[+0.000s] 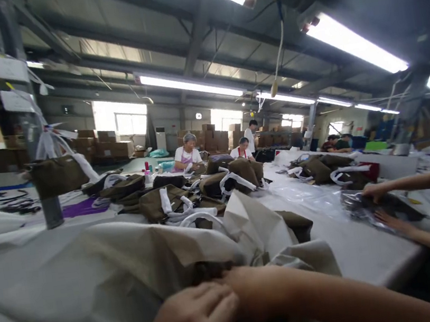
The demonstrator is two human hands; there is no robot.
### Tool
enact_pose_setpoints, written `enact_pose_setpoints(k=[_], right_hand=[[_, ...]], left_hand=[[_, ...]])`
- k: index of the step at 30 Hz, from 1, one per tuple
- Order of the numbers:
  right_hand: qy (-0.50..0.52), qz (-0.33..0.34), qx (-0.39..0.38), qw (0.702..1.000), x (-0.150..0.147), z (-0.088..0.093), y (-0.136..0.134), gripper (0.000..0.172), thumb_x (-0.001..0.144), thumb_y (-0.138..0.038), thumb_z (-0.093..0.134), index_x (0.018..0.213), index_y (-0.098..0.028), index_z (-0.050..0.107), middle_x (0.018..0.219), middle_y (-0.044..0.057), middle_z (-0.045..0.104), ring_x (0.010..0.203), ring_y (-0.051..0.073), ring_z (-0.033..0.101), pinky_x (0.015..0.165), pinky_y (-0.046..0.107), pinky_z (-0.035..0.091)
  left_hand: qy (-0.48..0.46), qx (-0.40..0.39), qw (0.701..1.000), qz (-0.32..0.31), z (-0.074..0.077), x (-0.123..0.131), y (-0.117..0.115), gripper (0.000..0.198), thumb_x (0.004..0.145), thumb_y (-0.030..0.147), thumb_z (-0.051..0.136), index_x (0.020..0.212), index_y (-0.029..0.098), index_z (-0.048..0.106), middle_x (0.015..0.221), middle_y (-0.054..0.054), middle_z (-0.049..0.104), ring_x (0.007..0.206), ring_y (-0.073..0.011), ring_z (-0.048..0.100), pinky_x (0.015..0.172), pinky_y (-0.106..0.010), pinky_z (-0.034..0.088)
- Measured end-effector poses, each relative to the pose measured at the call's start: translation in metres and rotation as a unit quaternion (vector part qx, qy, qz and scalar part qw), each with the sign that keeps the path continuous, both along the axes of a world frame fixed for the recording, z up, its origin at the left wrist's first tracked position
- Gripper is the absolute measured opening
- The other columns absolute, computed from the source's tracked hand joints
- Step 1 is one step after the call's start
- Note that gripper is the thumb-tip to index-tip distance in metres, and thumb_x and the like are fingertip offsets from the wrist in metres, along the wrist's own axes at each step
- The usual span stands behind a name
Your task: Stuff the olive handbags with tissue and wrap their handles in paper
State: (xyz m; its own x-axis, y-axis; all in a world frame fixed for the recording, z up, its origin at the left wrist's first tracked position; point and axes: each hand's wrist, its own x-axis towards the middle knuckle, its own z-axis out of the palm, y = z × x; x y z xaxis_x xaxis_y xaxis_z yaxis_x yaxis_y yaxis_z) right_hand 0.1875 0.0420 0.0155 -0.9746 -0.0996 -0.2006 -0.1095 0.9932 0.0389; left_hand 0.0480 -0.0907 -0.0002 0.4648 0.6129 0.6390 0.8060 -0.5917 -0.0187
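Hands meet at the bottom edge of the view, low over the grey table (pixel 351 251). The person's left hand (pixel 191 319) lies knuckles up, fingers bent and close together, with the thumb just under them and a strip of dark cloth pinched between. The right hand (pixel 255 291) comes in along a bare forearm from the lower right and touches the left; its fingertips are buried in folds, so one cannot tell how far it is closed or what it grips. Both are at the mouth of a pale cover (pixel 132 258) that sprawls crumpled across the table in front of them, and the dark brown bag (pixel 210 271) shows only as a small patch inside that mouth, just beyond the knuckles.

To the right, a co-worker's hands (pixel 377 191) (a purple sleeve behind one wrist) rest on a dark item in clear plastic (pixel 385 209). Past the cover lies a heap of brown bags with white straps (pixel 172 199). At the left a post (pixel 42 169) rises from the table with another brown bag hung on it. Far back, people (pixel 187 157) work near stacked cardboard boxes (pixel 106 144).
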Motion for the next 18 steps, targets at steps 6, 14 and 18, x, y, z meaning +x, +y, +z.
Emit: enact_pose_setpoints(k=[6,14,18], right_hand=[[-0.001,-0.023,-0.022,0.999,0.01,0.005,0.009,0.081,0.08,-0.026,0.08,0.153,-0.029,0.045,0.164,0.015,0.036,0.139,0.042,0.048,0.108,0.051,0.05],[-0.041,-0.02,-0.059,0.997,0.012,0.005,0.027,0.088,0.076,-0.024,0.081,0.153,-0.038,0.043,0.171,0.01,0.02,0.126,0.043,0.061,0.097,0.049,0.057],[-0.009,-0.003,-0.061,0.998,0.006,-0.003,0.039,0.078,0.077,-0.024,0.079,0.149,-0.035,0.05,0.17,0.009,0.023,0.125,0.045,0.061,0.099,0.053,0.056]], left_hand=[[0.128,-0.151,0.962,0.186,0.036,-0.043,0.057,0.036,0.095,0.025,0.066,0.128,0.014,0.067,0.14,-0.017,0.064,0.136,-0.0378,0.054,0.12,-0.062,0.032],[0.126,-0.323,0.857,0.381,-0.001,-0.102,0.014,0.048,0.099,0.017,0.031,0.108,0.02,0.078,0.101,-0.014,0.079,0.088,-0.0342,0.076,0.076,-0.047,0.061],[0.146,-0.08,0.948,0.272,-0.037,-0.108,-0.011,0.064,0.084,0.0,0.038,0.128,0.032,0.071,0.111,-0.006,0.078,0.098,-0.0247,0.074,0.085,-0.033,0.058]])
